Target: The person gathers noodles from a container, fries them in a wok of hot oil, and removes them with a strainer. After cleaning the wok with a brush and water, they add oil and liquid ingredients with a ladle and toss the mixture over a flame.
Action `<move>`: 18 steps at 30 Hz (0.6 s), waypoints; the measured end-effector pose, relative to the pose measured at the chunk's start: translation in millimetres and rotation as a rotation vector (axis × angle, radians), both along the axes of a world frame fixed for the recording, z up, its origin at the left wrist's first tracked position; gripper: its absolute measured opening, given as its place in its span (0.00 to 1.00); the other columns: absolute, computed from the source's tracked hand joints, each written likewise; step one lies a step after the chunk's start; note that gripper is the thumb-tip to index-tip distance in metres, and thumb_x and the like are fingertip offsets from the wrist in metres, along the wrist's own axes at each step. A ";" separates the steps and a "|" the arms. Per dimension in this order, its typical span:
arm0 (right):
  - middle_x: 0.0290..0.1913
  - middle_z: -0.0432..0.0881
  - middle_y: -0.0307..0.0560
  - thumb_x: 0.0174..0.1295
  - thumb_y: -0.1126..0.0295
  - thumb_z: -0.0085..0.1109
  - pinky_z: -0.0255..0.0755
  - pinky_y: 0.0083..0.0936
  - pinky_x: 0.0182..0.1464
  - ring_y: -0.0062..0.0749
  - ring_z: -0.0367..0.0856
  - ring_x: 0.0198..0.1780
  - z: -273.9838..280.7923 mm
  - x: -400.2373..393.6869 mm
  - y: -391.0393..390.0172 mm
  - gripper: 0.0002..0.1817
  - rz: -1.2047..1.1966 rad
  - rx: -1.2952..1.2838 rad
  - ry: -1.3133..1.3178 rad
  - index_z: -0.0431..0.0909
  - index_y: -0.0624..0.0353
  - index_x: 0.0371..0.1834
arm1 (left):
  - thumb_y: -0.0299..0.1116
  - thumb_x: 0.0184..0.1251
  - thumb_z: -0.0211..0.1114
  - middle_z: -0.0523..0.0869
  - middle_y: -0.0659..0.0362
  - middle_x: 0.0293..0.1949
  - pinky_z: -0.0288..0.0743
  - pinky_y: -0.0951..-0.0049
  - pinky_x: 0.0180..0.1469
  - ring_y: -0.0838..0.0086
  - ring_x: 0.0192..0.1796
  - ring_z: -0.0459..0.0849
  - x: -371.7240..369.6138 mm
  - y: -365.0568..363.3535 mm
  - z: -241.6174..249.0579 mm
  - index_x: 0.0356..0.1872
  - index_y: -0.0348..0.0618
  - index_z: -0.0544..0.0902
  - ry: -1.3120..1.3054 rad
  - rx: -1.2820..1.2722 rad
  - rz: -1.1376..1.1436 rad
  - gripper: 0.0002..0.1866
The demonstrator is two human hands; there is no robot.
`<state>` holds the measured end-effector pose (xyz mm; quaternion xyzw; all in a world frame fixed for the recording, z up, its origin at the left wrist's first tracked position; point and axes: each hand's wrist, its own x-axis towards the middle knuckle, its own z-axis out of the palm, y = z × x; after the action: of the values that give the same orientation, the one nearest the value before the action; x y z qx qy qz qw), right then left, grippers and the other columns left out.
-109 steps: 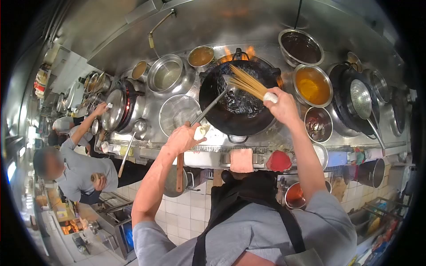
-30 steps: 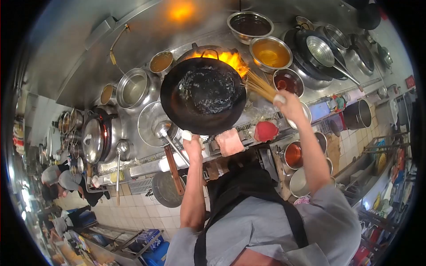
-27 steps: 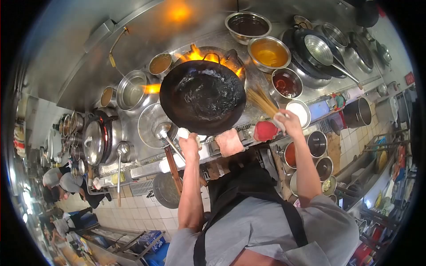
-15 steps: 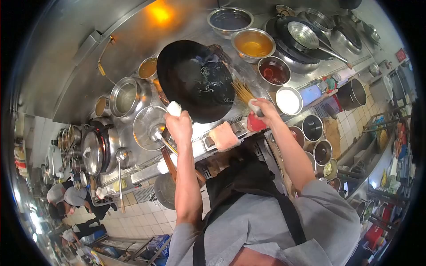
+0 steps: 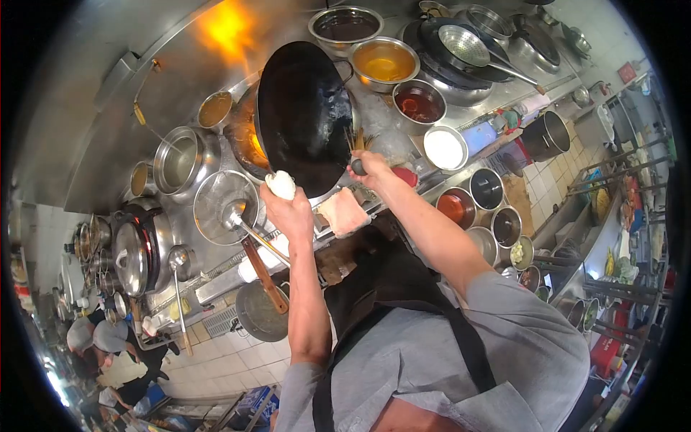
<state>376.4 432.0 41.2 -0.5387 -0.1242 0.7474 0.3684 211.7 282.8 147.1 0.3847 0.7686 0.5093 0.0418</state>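
Note:
A black wok (image 5: pixel 302 108) stands steeply tilted over the burner, its inside towards me. My left hand (image 5: pixel 289 212) is closed around a folded white cloth (image 5: pixel 281 185) at the wok's near left rim; whether it also grips a handle is hidden. In my right hand (image 5: pixel 372 167) is a bamboo wok brush (image 5: pixel 358 140), its bristles at the wok's right edge. Orange flame shows in the burner (image 5: pixel 248 140) left of the wok. Beside my left hand lie a wire strainer (image 5: pixel 205 230) and a ladle (image 5: pixel 234 213).
Behind the wok stand bowls of dark liquid (image 5: pixel 347 27), yellow liquid (image 5: pixel 386 63) and red liquid (image 5: pixel 419 102). A white-filled bowl (image 5: pixel 444 148) is at right. A pink cloth (image 5: pixel 344 213) lies on the front edge. Flame (image 5: pixel 229 32) glows at the back wall. Co-workers (image 5: pixel 108 335) are at far left.
The wok has tipped up from a flatter position, uncovering the burner flame on its left. My right hand has moved left with the brush, up to the wok's edge.

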 end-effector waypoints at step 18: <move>0.33 0.88 0.55 0.63 0.71 0.61 0.78 0.34 0.22 0.39 0.87 0.24 37.3 75.2 35.7 0.21 0.890 0.322 -1.209 0.82 0.64 0.60 | 0.26 0.66 0.70 0.86 0.40 0.52 0.79 0.59 0.58 0.53 0.50 0.88 -45.0 -32.2 -24.6 0.60 0.26 0.75 -0.137 0.071 0.152 0.24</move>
<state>451.6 467.8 78.5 -0.6927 -0.6165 0.3734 -0.0252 166.7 250.6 122.5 0.2910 0.7725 0.5628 0.0418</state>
